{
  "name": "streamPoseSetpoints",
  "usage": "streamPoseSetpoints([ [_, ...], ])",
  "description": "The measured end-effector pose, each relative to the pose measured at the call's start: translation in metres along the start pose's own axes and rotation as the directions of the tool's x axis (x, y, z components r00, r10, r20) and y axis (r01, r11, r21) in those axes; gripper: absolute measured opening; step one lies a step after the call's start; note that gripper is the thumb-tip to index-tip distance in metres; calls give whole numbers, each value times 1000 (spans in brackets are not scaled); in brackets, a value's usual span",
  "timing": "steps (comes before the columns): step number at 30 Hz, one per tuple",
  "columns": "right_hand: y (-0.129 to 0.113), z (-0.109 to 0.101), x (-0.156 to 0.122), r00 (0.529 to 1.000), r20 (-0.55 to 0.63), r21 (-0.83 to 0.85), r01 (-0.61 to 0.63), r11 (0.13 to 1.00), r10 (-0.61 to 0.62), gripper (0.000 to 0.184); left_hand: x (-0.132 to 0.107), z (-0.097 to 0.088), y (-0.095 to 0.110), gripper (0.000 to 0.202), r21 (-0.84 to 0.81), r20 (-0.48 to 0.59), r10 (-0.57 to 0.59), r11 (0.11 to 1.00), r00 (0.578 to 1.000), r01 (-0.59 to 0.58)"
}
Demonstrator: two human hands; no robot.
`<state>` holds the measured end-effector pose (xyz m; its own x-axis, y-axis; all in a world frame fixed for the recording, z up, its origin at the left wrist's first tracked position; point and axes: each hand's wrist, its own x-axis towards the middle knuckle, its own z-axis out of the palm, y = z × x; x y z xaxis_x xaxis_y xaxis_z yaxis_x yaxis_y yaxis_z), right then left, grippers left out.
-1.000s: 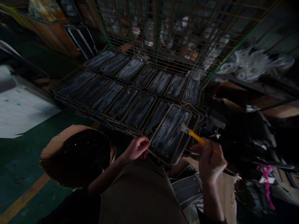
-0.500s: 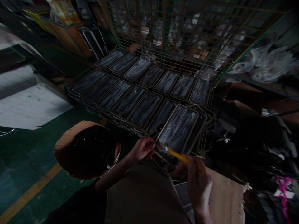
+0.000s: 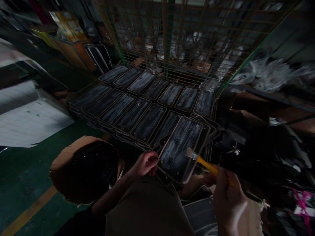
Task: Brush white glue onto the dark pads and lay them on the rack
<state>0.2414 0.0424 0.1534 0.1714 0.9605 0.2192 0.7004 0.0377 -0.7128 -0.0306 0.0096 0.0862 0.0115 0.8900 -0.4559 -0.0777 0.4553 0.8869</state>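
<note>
My right hand (image 3: pixel 230 193) grips the yellow handle of a paintbrush (image 3: pixel 209 166). The bristles sit at the right side of a dark rectangular panel (image 3: pixel 180 144) with rounded corners and whitish streaks over its face. At that panel's lower left edge, my left hand (image 3: pixel 146 164) pinches the rim between thumb and fingers. The panel rests tilted on other dark panels stacked at the near right corner of a wire rack (image 3: pixel 86 111). Similar streaked panels (image 3: pixel 118 108) lie in two rows behind and to the left of it.
A round container (image 3: pixel 83 177) with a cardboard-like rim and a dark inside stands left of my left arm. Wire mesh (image 3: pixel 157 32) rises behind the rows. Clear plastic bags (image 3: pixel 273 72) lie on the right, and a white sheet-like surface (image 3: pixel 29 114) stands at the left.
The brush has moved from the panel's lower left part to its right side, with my right hand shifting right and down. My left hand stays at the panel's edge. The view has shifted slightly.
</note>
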Motion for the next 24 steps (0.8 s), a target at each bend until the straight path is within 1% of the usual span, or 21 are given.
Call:
streamPoseSetpoints([
  [1, -2, 4, 5, 1000, 5, 47, 10, 999, -11, 39, 1, 0, -2, 37, 0, 3, 6, 1000, 1000, -6],
  [4, -9, 22, 23, 990, 134, 234, 16, 972, -48, 35, 3, -1, -7, 36, -11, 14, 40, 999, 999, -40],
  [5, -9, 29, 30, 984, 167, 274, 8, 962, -55, 34, 3, -1, -7, 36, -16, 23, 52, 999, 998, -52],
  [6, -8, 35, 38, 983, 175, 302, 0, 953, -55, 34, 4, 0, -7, 35, -17, 30, 62, 998, 998, -62],
  [7, -6, 40, 46, 988, 150, 318, -3, 948, -47, 35, 4, 0, -6, 35, -17, 32, 69, 998, 997, -69],
  [9, 0, 48, 59, 999, 35, 335, 12, 942, -25, 35, 4, 2, -4, 34, -5, 30, 71, 997, 997, -71],
  [11, 6, 52, 68, 997, -68, 353, 44, 935, -21, 36, 4, 4, -1, 33, 8, 20, 64, 998, 998, -64],
  [12, 9, 52, 70, 996, -86, 351, 62, 934, -34, 36, 3, 4, 0, 32, 11, 15, 56, 998, 998, -56],
  [16, 19, 51, 75, 997, 2, 269, 76, 960, -80, 38, 2, 8, 3, 30, 29, -16, 34, 999, 999, -33],
  [17, 22, 50, 77, 997, -10, 253, 74, 965, -73, 39, 2, 9, 4, 29, 34, -21, 30, 999, 999, -29],
  [20, 26, 50, 82, 990, -130, 263, 86, 961, -53, 39, 2, 11, 6, 30, 38, -30, 19, 999, 999, -18],
  [21, 26, 49, 82, 987, -151, 267, 101, 959, -62, 38, 1, 12, 7, 30, 30, -34, 15, 999, 999, -14],
  [22, 26, 48, 81, 985, -150, 262, 124, 957, -87, 37, 1, 13, 8, 31, 16, -35, 14, 1000, 999, -14],
  [24, 23, 46, 74, 985, -80, 252, 171, 952, -155, 36, 0, 13, 11, 34, -26, -15, 19, 999, 1000, -20],
])
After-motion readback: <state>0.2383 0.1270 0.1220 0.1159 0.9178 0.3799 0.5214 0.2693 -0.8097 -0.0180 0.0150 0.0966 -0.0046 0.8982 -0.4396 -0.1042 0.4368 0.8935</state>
